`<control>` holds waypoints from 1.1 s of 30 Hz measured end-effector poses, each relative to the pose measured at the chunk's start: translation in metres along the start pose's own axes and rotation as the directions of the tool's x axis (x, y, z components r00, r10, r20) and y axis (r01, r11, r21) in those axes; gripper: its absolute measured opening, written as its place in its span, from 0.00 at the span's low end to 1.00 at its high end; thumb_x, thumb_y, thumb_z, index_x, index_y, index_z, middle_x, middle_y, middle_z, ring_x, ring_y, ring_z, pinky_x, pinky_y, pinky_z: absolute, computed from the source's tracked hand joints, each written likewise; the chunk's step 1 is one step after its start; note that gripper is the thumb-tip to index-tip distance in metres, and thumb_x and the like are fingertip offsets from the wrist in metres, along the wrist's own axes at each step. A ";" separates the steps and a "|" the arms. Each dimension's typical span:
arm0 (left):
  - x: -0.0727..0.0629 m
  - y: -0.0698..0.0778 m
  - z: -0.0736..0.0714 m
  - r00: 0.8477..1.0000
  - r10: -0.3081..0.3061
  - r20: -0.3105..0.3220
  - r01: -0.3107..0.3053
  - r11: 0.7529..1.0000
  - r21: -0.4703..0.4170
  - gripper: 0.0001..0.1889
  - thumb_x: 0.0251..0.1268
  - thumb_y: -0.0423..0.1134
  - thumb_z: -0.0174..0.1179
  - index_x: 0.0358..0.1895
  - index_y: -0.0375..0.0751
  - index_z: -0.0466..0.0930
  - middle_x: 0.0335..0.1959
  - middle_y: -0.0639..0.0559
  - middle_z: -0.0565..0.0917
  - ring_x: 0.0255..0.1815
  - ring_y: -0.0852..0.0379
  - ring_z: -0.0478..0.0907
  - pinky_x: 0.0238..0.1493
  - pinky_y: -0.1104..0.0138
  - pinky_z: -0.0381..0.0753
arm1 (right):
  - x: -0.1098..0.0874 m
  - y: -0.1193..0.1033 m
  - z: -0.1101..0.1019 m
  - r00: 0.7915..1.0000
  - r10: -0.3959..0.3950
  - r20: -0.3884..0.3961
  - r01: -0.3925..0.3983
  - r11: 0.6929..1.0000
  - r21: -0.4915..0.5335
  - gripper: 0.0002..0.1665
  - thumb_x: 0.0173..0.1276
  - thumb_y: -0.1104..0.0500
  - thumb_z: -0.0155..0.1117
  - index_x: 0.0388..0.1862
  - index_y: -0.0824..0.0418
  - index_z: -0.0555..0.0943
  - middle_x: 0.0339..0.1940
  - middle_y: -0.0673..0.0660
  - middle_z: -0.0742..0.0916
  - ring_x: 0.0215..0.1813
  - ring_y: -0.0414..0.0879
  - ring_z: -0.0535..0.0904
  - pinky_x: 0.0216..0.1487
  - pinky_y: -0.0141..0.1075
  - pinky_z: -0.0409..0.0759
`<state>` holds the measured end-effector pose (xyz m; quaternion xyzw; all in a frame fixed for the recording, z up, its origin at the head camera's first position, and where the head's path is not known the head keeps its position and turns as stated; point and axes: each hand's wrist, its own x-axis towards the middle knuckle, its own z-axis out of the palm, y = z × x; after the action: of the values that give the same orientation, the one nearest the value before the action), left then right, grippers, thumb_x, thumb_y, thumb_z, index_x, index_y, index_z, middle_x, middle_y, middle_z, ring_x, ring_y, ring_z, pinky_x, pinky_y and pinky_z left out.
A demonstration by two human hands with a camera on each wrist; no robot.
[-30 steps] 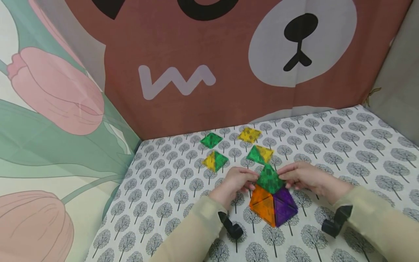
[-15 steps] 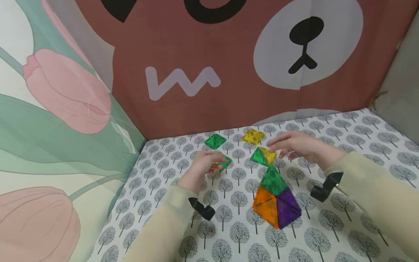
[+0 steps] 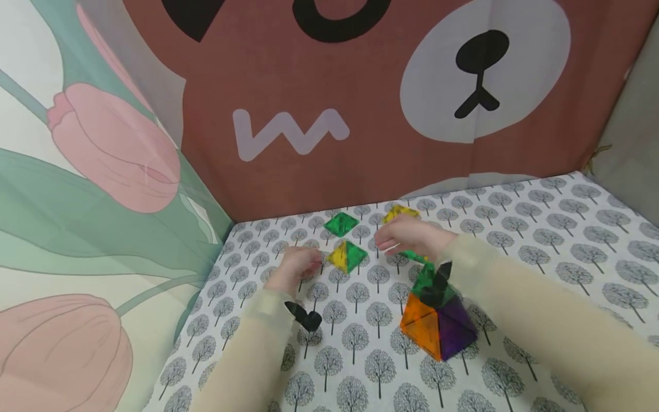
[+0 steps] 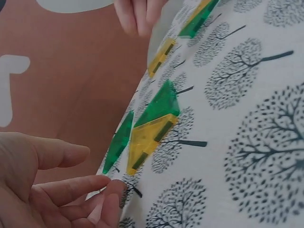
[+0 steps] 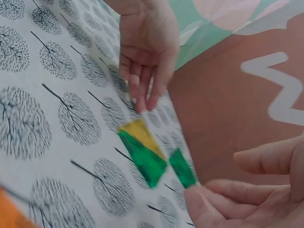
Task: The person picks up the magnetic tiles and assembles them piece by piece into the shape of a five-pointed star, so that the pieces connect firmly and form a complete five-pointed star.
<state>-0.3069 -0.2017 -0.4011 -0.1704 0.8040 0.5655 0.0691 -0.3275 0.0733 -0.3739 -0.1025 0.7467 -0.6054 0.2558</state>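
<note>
A yellow-and-green square of translucent magnetic tiles (image 3: 347,256) lies flat between my two hands. To its left hovers my left hand (image 3: 296,266), fingers loosely bent and holding nothing. My right hand (image 3: 412,236) reaches in from the right with a bare gap between thumb and fingers, as the right wrist view shows. It covers most of a second green-and-yellow square (image 3: 412,256). Below that, a green tile piece (image 3: 423,279) joins orange tiles (image 3: 423,326) and purple tiles (image 3: 455,329) in one flat shape, partly hidden by the right wrist's black mount.
A green square (image 3: 341,224) and a yellow square (image 3: 400,213) lie toward the back of the tree-print cloth (image 3: 355,337). Behind stands a brown bear-print backdrop (image 3: 288,183); a tulip-print cloth (image 3: 113,146) hangs at the left.
Both hands have left the green piece atop the orange and purple tiles. The left moved left, past the yellow-and-green square; the right moved back and then left. The tiles appear to lie where they were.
</note>
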 end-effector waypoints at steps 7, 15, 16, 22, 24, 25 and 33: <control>0.001 -0.002 0.004 1.000 -0.019 -0.002 0.019 0.999 0.034 0.14 0.63 0.37 0.64 0.50 0.34 0.82 0.42 0.43 0.85 0.40 0.50 0.82 0.50 0.61 0.79 | 0.025 0.010 0.022 0.996 0.075 -0.042 -0.072 0.995 0.072 0.27 0.71 0.68 0.51 0.66 0.81 0.63 0.63 0.76 0.71 0.63 0.66 0.71 0.64 0.49 0.73; 0.003 -0.003 0.009 1.000 -0.025 0.011 0.025 0.996 -0.089 0.21 0.65 0.34 0.63 0.59 0.29 0.75 0.47 0.37 0.84 0.45 0.45 0.84 0.50 0.59 0.82 | 0.034 0.018 0.031 0.993 0.101 -0.063 -0.091 0.986 0.137 0.26 0.74 0.68 0.48 0.67 0.81 0.62 0.62 0.76 0.73 0.61 0.65 0.74 0.62 0.47 0.75; 0.002 -0.003 0.010 1.000 -0.022 0.015 0.023 0.994 -0.107 0.21 0.65 0.33 0.62 0.59 0.27 0.75 0.47 0.36 0.84 0.44 0.45 0.84 0.49 0.59 0.83 | 0.034 0.018 0.031 0.993 0.101 -0.066 -0.091 0.986 0.141 0.26 0.74 0.67 0.49 0.67 0.80 0.62 0.61 0.76 0.73 0.61 0.65 0.74 0.62 0.47 0.75; 0.000 -0.003 0.015 0.997 -0.048 0.061 0.057 0.985 -0.160 0.18 0.66 0.29 0.61 0.55 0.23 0.73 0.42 0.35 0.82 0.28 0.52 0.83 0.37 0.65 0.85 | 0.035 0.019 0.035 0.988 0.137 -0.072 -0.122 0.975 0.185 0.31 0.73 0.68 0.51 0.71 0.77 0.57 0.61 0.75 0.72 0.60 0.65 0.75 0.61 0.47 0.76; 0.001 -0.005 0.017 0.996 -0.052 0.074 0.064 0.984 -0.168 0.16 0.66 0.28 0.61 0.53 0.22 0.73 0.38 0.36 0.82 0.24 0.56 0.80 0.32 0.68 0.85 | 0.034 0.019 0.036 0.986 0.149 -0.070 -0.133 0.972 0.196 0.31 0.72 0.69 0.52 0.70 0.78 0.57 0.60 0.75 0.72 0.59 0.64 0.75 0.60 0.47 0.77; 0.002 -0.006 0.017 0.996 -0.050 0.077 0.062 0.984 -0.164 0.15 0.66 0.28 0.61 0.51 0.22 0.73 0.35 0.38 0.81 0.22 0.57 0.79 0.29 0.69 0.84 | 0.034 0.019 0.036 0.986 0.153 -0.070 -0.136 0.970 0.203 0.31 0.71 0.69 0.52 0.70 0.78 0.57 0.59 0.75 0.72 0.58 0.64 0.76 0.59 0.47 0.77; 0.004 -0.014 0.021 0.997 -0.035 0.066 0.044 0.990 -0.135 0.09 0.65 0.27 0.62 0.46 0.26 0.79 0.28 0.42 0.83 0.20 0.60 0.78 0.24 0.72 0.81 | 0.033 0.024 0.036 0.989 0.124 -0.075 -0.106 0.970 0.217 0.30 0.68 0.72 0.51 0.67 0.78 0.56 0.58 0.71 0.69 0.51 0.61 0.78 0.55 0.46 0.81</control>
<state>-0.3073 -0.1869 -0.4217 -0.1727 0.7572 0.6228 0.0939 -0.3333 0.0331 -0.4106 -0.0042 0.6928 -0.6700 0.2667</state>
